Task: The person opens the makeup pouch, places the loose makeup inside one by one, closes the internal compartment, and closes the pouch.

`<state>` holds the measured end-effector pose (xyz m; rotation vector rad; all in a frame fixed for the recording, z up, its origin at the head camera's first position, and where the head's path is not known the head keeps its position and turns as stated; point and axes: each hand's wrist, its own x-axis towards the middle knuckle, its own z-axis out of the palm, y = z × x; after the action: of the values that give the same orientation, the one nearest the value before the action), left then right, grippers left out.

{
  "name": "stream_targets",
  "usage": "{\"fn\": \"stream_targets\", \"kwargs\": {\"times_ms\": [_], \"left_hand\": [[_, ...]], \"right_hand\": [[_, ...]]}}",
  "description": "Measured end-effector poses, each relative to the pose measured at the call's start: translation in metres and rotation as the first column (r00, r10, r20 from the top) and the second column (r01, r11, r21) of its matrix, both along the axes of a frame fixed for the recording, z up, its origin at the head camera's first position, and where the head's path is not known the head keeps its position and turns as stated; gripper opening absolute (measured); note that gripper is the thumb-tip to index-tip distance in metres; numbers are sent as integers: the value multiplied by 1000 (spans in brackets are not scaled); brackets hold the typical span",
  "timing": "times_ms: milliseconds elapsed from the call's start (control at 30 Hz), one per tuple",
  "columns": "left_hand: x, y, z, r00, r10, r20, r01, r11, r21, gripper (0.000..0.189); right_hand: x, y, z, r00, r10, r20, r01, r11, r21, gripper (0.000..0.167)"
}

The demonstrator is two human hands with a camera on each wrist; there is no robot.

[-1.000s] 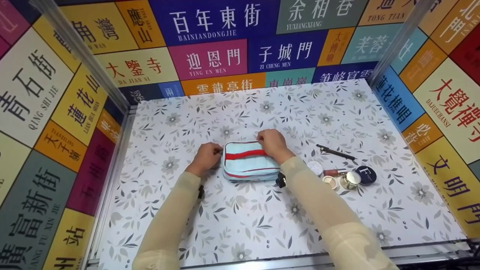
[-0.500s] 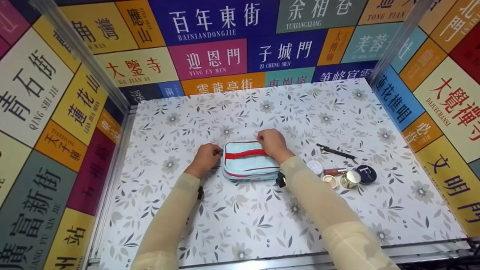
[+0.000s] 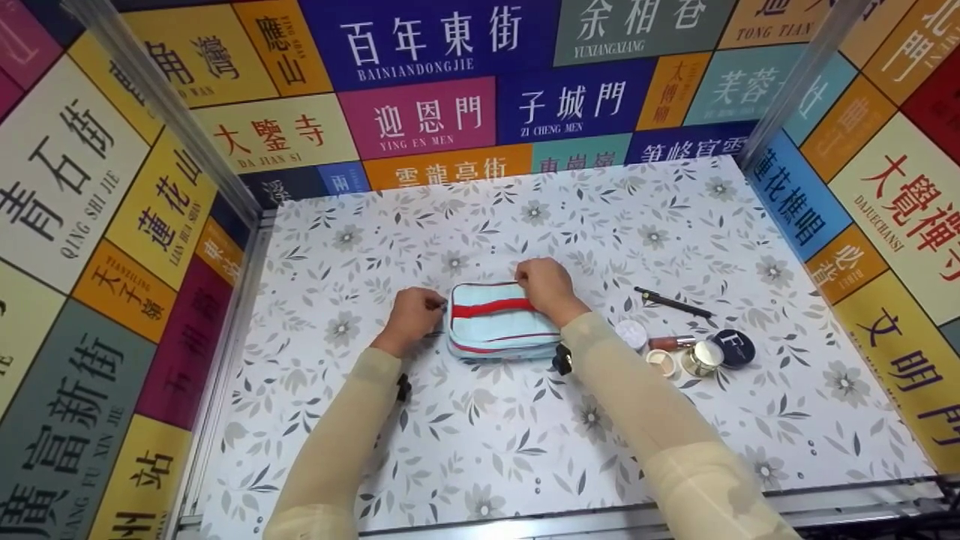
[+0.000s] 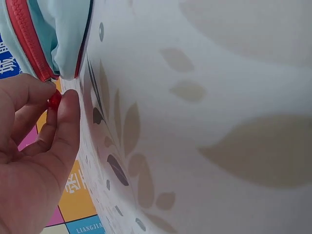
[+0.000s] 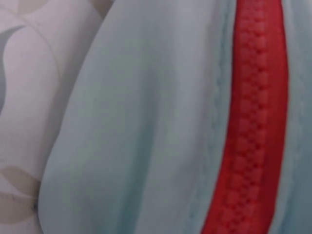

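Observation:
A light blue cosmetic bag (image 3: 491, 328) with red trim and a red strap handle (image 3: 491, 307) lies on the table. My left hand (image 3: 415, 316) is at its left end. In the left wrist view, the thumb and forefinger pinch a small red zipper pull (image 4: 54, 101) at the end of the red zipper (image 4: 28, 39). My right hand (image 3: 551, 289) grips the bag's far edge toward the right, its fingertips partly hidden. Close up, the right wrist view shows meshed red zipper teeth (image 5: 251, 117) and pale blue fabric (image 5: 131, 107), but no hand.
Right of the bag lie a dark pencil-like stick (image 3: 673, 301), a navy round compact (image 3: 733, 349), a gold-lidded jar (image 3: 703, 358), a reddish-brown tube (image 3: 664, 343), a small open pot (image 3: 661, 363) and a white round case (image 3: 631, 334). Printed panels (image 3: 416, 120) wall the flowered table (image 3: 585, 465).
Hardly anything differs. My left hand stays at the bag's left end, shifted very slightly; the right hand and the bag keep their places.

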<state>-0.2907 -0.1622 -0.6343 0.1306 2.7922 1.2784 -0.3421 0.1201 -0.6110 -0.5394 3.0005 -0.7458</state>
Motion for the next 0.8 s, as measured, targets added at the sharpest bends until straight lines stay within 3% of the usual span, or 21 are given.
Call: {"fn": "stream_targets", "kwargs": {"times_ms": [167, 800], "left_hand": [[2, 0, 0, 1000, 14, 1, -14, 1000, 4, 15], [13, -3, 2, 999, -23, -39, 22, 999, -26, 14]], "right_hand": [[0, 0, -1, 1000, 2, -20, -2, 1000, 8, 20], [2, -1, -1, 999, 3, -41, -3, 1000, 10, 18]]}}
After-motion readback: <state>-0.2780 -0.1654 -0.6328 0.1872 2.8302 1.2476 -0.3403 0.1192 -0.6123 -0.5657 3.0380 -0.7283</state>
